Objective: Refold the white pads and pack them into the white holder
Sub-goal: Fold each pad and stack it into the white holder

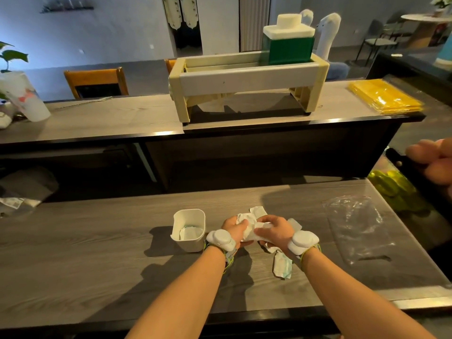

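A white holder (189, 217), a small open tub, stands on the grey wooden table with a folded white pad (189, 233) inside it. Just right of it my left hand (233, 228) and my right hand (274, 230) both grip a crumpled white pad (252, 230) held between them a little above the table. More white pad material (258, 211) lies behind the hands. Another pad with a green edge (282, 266) lies on the table near my right wrist.
A clear plastic bag (359, 228) lies on the table (97, 253) to the right. Another person's hand (433, 162) holds a dark object at the right edge. Behind, a raised counter carries a cream rack (244, 79), yellow packets (385, 96) and a cup (24, 94).
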{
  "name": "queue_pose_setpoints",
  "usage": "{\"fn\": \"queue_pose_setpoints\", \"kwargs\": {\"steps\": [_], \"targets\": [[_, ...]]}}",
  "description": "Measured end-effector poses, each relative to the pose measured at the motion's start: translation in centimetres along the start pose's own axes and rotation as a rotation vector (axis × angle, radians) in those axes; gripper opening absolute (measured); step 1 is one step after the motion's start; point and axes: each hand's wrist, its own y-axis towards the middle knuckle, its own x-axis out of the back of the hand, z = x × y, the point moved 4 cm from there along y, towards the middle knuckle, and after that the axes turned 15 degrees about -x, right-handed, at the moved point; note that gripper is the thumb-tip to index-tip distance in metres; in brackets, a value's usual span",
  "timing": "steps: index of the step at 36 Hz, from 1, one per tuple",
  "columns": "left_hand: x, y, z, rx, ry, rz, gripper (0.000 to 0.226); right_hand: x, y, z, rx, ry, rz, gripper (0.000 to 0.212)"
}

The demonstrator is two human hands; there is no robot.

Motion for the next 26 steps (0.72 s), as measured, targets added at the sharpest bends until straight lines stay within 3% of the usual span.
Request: {"fn": "queue_pose_setpoints", "kwargs": {"steps": [5, 9, 12, 23, 26], "targets": [[1.6, 0.8, 0.0, 0.027, 0.084, -0.083, 0.025, 1.1, 0.2, -0.7, 0.009, 0.052, -0.093, 0.010], [1.7, 0.7, 0.3, 0.098, -0.015, -0.068, 0.017, 0.6, -0.1, -0.6, -0.045, 0.454, 0.059, 0.007], [1.3, 0.6, 0.2, 0.082, -0.019, -0.058, 0.013, -0.1, -0.2, -0.1, -0.074, 0.565, 0.135, 0.008], [1.6, 0.0, -1.7, 0.102, -0.101, -0.091, 0.010, -2.4, -0.6, 2.1, -0.049, 0.432, 0.204, 0.006], [2.6, 0.3, -1.9, 0.096, 0.003, -0.123, 0.010, -2.3, -0.3, 3.1, -0.006, 0.253, 0.098, 0.016]]}}
